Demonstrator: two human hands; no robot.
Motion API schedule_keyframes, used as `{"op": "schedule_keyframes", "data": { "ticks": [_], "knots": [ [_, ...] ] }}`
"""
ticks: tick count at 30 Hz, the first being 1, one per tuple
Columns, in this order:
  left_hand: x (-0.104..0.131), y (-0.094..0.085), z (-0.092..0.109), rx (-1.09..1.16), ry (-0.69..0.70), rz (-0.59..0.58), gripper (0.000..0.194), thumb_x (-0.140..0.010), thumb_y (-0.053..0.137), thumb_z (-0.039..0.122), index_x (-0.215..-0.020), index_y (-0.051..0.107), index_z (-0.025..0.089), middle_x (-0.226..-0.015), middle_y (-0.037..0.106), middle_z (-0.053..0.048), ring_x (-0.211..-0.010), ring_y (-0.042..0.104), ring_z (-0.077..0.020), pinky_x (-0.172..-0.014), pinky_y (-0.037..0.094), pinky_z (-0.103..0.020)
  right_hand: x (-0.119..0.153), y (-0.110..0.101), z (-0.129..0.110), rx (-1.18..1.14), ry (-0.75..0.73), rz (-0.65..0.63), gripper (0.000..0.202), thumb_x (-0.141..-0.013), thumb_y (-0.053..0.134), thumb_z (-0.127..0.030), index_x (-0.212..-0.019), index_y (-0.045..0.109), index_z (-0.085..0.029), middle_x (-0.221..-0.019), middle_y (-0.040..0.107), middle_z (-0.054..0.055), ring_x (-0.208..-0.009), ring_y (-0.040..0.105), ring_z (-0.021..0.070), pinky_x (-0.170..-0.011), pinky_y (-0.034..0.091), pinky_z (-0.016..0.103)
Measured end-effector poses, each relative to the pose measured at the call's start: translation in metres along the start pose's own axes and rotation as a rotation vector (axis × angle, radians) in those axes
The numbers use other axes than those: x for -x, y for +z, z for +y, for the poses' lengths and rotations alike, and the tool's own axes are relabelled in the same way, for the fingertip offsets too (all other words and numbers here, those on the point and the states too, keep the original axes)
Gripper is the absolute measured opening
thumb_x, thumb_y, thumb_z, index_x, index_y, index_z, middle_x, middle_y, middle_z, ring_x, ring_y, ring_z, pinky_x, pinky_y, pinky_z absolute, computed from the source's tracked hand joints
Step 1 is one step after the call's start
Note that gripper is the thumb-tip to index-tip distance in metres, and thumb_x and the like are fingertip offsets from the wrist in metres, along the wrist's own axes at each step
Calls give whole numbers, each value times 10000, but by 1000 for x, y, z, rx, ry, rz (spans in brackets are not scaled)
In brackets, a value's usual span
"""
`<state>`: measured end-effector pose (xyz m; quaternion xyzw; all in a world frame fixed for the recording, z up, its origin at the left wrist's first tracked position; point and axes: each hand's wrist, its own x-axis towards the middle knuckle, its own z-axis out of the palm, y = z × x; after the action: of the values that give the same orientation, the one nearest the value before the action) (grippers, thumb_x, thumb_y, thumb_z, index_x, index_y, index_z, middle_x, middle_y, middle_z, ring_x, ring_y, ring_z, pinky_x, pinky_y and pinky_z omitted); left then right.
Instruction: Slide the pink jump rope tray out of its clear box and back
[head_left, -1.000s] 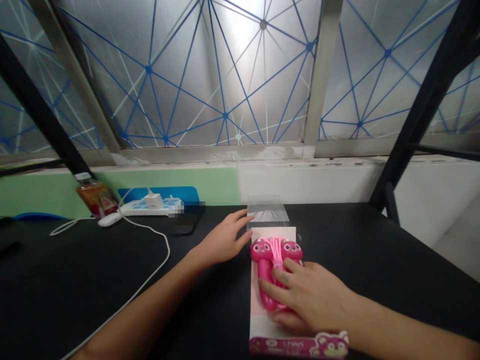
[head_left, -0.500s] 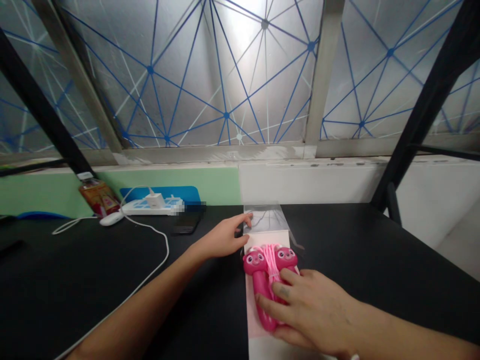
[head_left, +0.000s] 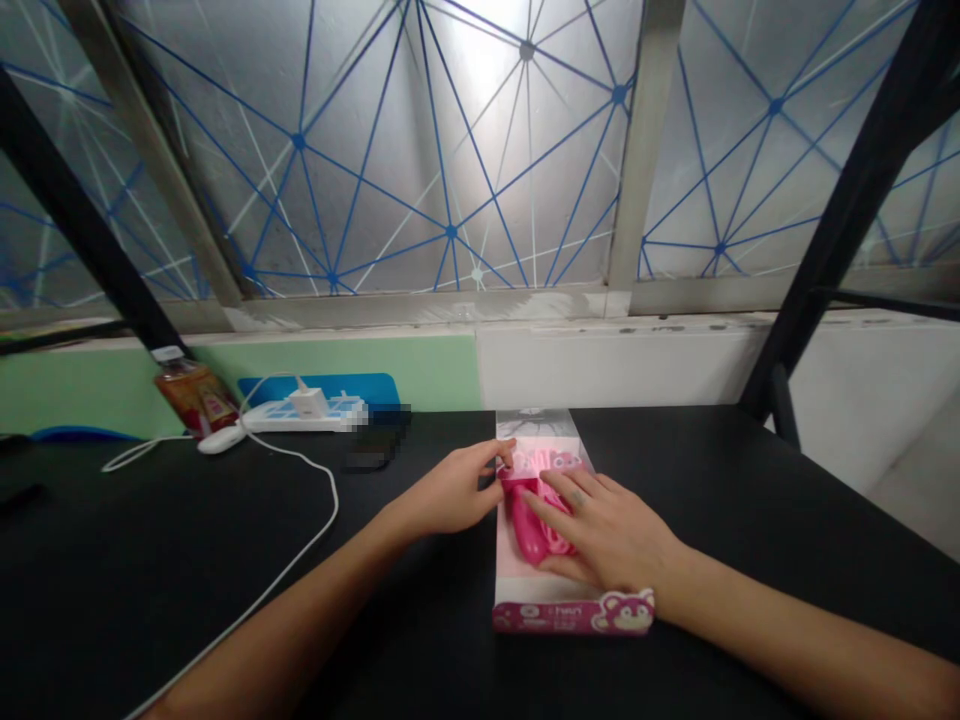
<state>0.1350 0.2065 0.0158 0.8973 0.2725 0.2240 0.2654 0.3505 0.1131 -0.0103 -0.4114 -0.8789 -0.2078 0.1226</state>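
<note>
- Pink, glossy plastic, by the look of it: the skipping rope's handles point(head_left: 529, 535) lie on a pale card tray point(head_left: 480, 590), right of centre in the lower half of my frame.
- I judge them light and stiff, a little slippery; the pink cord point(head_left: 559, 535) bundled beside them should be soft, the tray bendable, the clear sleeve point(head_left: 534, 423) beyond it easily creased.
- I'd take hold around the handle barrels, sparing the tray's printed front flap point(head_left: 572, 612).
- The long axis runs up and down the frame: rounded butts point to the bottom, the other ends toward the window.
- My right hand point(head_left: 615, 525) lies over the bundle's right side, fingers spread; I cannot tell whether it clamps anything.
- My left hand point(head_left: 457, 485) is at the packaging's left edge, thumb and forefinger apart; whether they pinch the edge, I cannot tell.
</note>
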Motion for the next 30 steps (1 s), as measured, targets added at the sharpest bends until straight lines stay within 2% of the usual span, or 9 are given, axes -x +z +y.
{"op": "schedule_keyframes", "data": {
  "ticks": [3,7,9,11,15,17,22,27,30],
  "knots": [
    [3,1,6,-21,2,-8,164,-837,528,139,-989,566,187,-1253,608,-91,-1210,545,-240,-962,504,-377,-2,6,3,39,44,85,653,-905,499,-577,-1365,465,-115,-1299,545,203,-1122,518,329,-893,446,478],
    [6,3,8,-37,4,5,149,-851,519,169,-988,572,193,-1308,577,-88,-1212,540,-235,-962,501,-376,-4,11,3,17,57,117,678,-895,514,-582,-1366,459,-97,-1313,535,213,-1177,476,340,-977,378,520],
    [6,4,7,-55,-8,15,165,-852,513,169,-1000,577,202,-1328,566,-79,-1214,538,-234,-963,496,-377,-2,8,2,-16,24,153,622,-916,500,-548,-1332,488,-86,-1306,541,215,-1212,453,345,-1017,332,534],
    [6,4,7,-77,-15,22,196,-847,511,160,-1024,578,212,-1349,553,-70,-1233,524,-234,-981,481,-378,1,0,-1,-87,-79,180,544,-941,471,-511,-1281,527,-90,-1263,574,196,-1198,469,337,-1019,328,521],
    [2,4,6,-119,-11,21,226,-851,496,151,-1056,566,213,-1339,558,-76,-1231,526,-239,-974,475,-368,10,-20,-13,-353,-426,-42,423,-958,458,-478,-1240,554,-178,-1073,659,76,-916,588,226,-836,449,368],
    [0,4,6,-133,-19,18,212,-850,491,153,-1042,563,206,-1299,584,-83,-1191,555,-244,-933,491,-358,12,-26,-18,-407,-444,-151,343,-961,479,-418,-1194,583,-190,-1032,670,56,-888,592,210,-820,450,350],
    [0,5,6,-120,-17,14,217,-863,490,162,-1061,564,211,-1303,584,-71,-1188,558,-232,-937,482,-348,13,-25,-16,-500,-330,-224,503,-900,492,-579,-1179,611,-177,-1114,654,93,-992,582,257,-926,415,419],
    [3,4,9,-134,-26,2,230,-877,490,174,-1089,570,214,-1340,564,-68,-1201,552,-233,-946,482,-345,10,-25,-8,-553,-145,-253,516,-889,530,-545,-1281,569,-212,-1269,602,96,-1142,545,270,-1006,375,438],
    [5,1,13,-151,-40,-7,314,-880,494,180,-1185,558,218,-1320,579,-78,-1185,566,-241,-954,481,-364,8,-29,-6,-562,-99,-263,511,-900,527,-526,-1298,561,-206,-1313,576,112,-1198,520,271,-1033,360,443]
  ]
}}
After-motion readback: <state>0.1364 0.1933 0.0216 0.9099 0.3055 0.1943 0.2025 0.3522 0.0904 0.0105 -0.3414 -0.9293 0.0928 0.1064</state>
